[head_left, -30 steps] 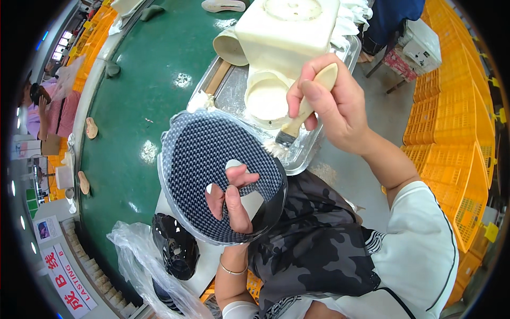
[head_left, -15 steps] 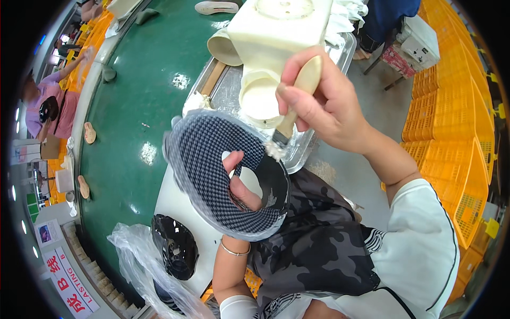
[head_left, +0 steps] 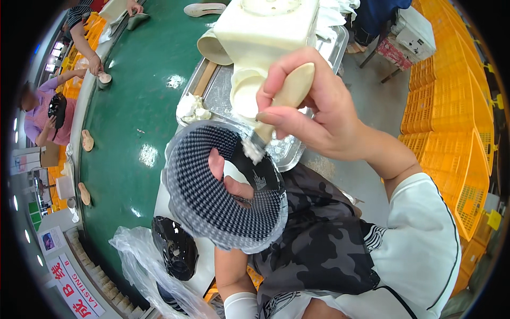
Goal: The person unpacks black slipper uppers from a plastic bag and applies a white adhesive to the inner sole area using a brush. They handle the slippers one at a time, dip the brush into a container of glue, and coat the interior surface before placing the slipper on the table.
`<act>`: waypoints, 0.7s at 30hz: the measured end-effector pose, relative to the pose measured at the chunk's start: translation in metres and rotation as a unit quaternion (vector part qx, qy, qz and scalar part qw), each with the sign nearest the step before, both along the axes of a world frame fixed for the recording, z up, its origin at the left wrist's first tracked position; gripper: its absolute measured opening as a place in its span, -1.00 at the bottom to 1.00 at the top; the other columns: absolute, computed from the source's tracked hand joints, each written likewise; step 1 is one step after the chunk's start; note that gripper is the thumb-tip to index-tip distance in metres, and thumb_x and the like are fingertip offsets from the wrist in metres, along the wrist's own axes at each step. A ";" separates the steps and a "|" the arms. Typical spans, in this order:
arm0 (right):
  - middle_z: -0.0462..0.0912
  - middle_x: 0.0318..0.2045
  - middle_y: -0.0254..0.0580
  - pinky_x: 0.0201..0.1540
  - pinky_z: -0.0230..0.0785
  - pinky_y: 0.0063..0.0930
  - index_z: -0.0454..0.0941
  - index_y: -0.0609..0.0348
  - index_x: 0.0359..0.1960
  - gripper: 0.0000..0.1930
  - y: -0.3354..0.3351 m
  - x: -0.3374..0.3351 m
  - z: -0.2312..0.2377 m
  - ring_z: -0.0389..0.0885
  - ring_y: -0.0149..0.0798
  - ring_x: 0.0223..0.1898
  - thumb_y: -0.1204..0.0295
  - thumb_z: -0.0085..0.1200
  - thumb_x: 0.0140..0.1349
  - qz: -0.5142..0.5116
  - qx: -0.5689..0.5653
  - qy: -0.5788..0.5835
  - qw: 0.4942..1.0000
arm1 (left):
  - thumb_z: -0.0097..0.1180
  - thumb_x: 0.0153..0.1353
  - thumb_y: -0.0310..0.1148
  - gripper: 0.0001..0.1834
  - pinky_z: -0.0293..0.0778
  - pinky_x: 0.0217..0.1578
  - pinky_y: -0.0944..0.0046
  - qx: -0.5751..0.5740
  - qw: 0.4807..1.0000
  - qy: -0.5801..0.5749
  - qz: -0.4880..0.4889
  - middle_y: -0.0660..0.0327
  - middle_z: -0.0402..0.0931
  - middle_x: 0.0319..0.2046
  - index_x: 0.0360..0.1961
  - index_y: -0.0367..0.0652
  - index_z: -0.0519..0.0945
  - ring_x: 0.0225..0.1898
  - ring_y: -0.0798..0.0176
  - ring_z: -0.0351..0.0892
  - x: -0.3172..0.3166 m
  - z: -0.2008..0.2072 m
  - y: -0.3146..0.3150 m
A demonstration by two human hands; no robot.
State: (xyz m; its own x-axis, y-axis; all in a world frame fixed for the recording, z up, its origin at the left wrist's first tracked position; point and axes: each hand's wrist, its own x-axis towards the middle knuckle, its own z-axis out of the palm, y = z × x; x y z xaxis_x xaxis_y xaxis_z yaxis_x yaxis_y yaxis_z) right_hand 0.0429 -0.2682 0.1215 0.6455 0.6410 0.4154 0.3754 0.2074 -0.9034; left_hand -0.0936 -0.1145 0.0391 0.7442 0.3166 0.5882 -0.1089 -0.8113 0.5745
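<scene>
My left hand (head_left: pixel 239 187) grips a knit shoe upper (head_left: pixel 196 178), dark with a grey weave and a pale fringe round its edge. Two of its digits show through the upper's opening; the rest of the hand is hidden behind it. In my right hand (head_left: pixel 329 119) is a brush (head_left: pixel 295 85) with a pale handle, pinched between thumb and fingers. White paste coats its bristles, which are at the smooth black section of the upper; whether they touch it I cannot tell. Just beyond the brush, a cup (head_left: pixel 246 94) holds white liquid.
A metal tray (head_left: pixel 215 89) carries the cup, a big white container (head_left: pixel 265 32) and a clump of white paste (head_left: pixel 191 108). A glossy black form (head_left: pixel 175 247) lies by clear plastic (head_left: pixel 133 250) at near left. Left of the tray runs a green belt (head_left: pixel 127 117); yellow crates (head_left: pixel 446 122) stand right.
The upper has turned and tilted in my left hand. My right hand has brought the brush left and slightly nearer. Across the green belt, another person's hands have come in at upper left.
</scene>
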 end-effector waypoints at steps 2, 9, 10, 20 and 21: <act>0.50 -0.41 -0.27 -0.51 0.37 -0.69 0.28 0.20 -0.20 -0.76 0.005 0.004 -0.008 0.52 -0.53 -0.48 0.52 0.09 0.18 -0.024 0.003 -0.092 0.995 | -0.26 0.23 -0.47 -0.64 0.23 0.13 0.03 -0.010 1.000 -0.011 -0.004 -0.20 0.34 -0.02 0.02 -0.44 0.30 0.04 -0.08 0.38 0.003 0.003 -0.003; 0.49 -0.44 -0.25 -0.56 0.37 -0.72 0.24 0.17 -0.21 -0.78 -0.010 -0.010 0.008 0.51 -0.53 -0.47 0.54 0.04 0.19 0.098 -0.044 0.172 0.979 | -0.25 0.22 -0.50 -0.65 0.28 0.09 0.06 0.110 0.989 -0.095 0.010 -0.16 0.32 -0.02 0.01 -0.44 0.29 0.02 -0.07 0.37 -0.006 0.002 0.015; 0.49 -0.44 -0.23 -0.57 0.38 -0.73 0.23 0.17 -0.20 -0.78 -0.012 -0.011 0.008 0.51 -0.53 -0.47 0.56 0.02 0.19 0.080 0.002 0.202 0.976 | -0.25 0.22 -0.50 -0.66 0.28 0.09 0.07 0.121 0.987 -0.105 0.007 -0.16 0.32 -0.02 0.01 -0.44 0.29 0.01 -0.07 0.37 -0.005 0.001 0.016; 0.47 -0.61 -0.31 -0.57 0.35 -0.57 0.26 0.15 -0.23 -0.71 0.000 -0.011 -0.027 0.53 -0.40 -0.61 0.43 0.15 0.14 -0.017 0.019 -0.067 0.997 | -0.26 0.24 -0.49 -0.67 0.34 0.01 0.11 0.133 0.986 -0.103 -0.004 -0.13 0.33 -0.05 -0.01 -0.46 0.29 -0.05 0.00 0.39 -0.006 -0.010 0.017; 0.49 -0.58 -0.30 -0.55 0.38 -0.58 0.27 0.16 -0.22 -0.71 0.005 -0.009 -0.029 0.55 -0.40 -0.58 0.43 0.16 0.14 -0.028 0.035 -0.104 0.994 | -0.26 0.24 -0.49 -0.67 0.34 0.00 0.11 0.129 0.987 -0.095 -0.005 -0.13 0.33 -0.05 -0.01 -0.46 0.28 -0.06 0.01 0.39 -0.006 -0.012 0.017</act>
